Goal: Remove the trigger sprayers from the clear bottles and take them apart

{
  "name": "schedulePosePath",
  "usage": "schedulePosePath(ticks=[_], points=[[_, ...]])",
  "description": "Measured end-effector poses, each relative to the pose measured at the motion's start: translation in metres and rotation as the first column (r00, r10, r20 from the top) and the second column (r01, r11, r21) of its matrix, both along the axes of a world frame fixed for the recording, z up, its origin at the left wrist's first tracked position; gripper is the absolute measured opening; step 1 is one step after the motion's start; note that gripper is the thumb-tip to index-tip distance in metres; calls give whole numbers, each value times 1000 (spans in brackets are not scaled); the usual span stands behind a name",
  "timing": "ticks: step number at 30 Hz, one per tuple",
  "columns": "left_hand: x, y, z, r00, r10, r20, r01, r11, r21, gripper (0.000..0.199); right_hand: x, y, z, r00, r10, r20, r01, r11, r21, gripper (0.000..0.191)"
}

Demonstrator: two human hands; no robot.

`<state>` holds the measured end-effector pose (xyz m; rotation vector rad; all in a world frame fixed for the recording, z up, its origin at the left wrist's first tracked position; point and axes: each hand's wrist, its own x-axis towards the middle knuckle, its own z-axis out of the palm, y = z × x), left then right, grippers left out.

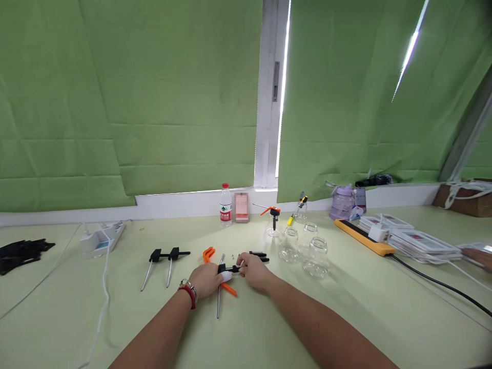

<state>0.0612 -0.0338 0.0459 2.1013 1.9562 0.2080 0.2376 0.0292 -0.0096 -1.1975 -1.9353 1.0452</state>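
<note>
Near the middle of the table, my left hand [207, 280] is closed on a black clamp piece [222, 268] with a metal rod [219, 302] through it. Orange handles [229, 289] stick out below and above that hand. My right hand [253, 270] has its fingers pinched at the right end of the black piece; what lies between the fingertips is too small to make out. Beyond my right hand lie black threaded parts [259, 255]. To the left, two black clamp heads [155, 255] with metal rods rest on a black bar.
Glass jars [318, 256] stand right of my hands, near a jar holding an orange-handled tool [274, 218]. Behind are a water bottle [226, 207] and phone [242, 207]. Power strips [365, 237] lie on both sides; a person's hand [477, 256] shows at far right.
</note>
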Motion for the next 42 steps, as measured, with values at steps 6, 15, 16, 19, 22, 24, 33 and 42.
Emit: schedulePosePath(ticks=[6,15,16,19,22,24,33,42], points=[[-1,0,-1,1000,5,-9,-5,1000,1,53,1,1,-1,1000,18,13,-18,1000,14,21],[-1,0,1,1000,13,-3,-13,1000,-3,53,0,0,1,995,-2,100,-3,999,46,22],[-1,0,1,1000,14,-3,-14,1000,-4,53,0,0,0,996,-1,93,-4,999,53,22],[-1,0,1,1000,22,-4,-22,1000,-7,52,0,1,-3,997,10,75,-15,998,57,23],[-2,-1,1,1000,30,-4,-30,999,-14,50,0,0,-3,997,-1,79,-2,999,40,20],[-3,-2,2,999,35,-4,-35,999,-18,47,3,-2,0,996,1,84,-4,1000,30,18],[-5,-9,5,1000,19,23,-18,999,-37,36,57,3,36,985,-11,174,2,999,50,15],[4,-18,4,985,-168,38,168,986,9,29,74,4,51,945,-94,314,36,982,186,14]])
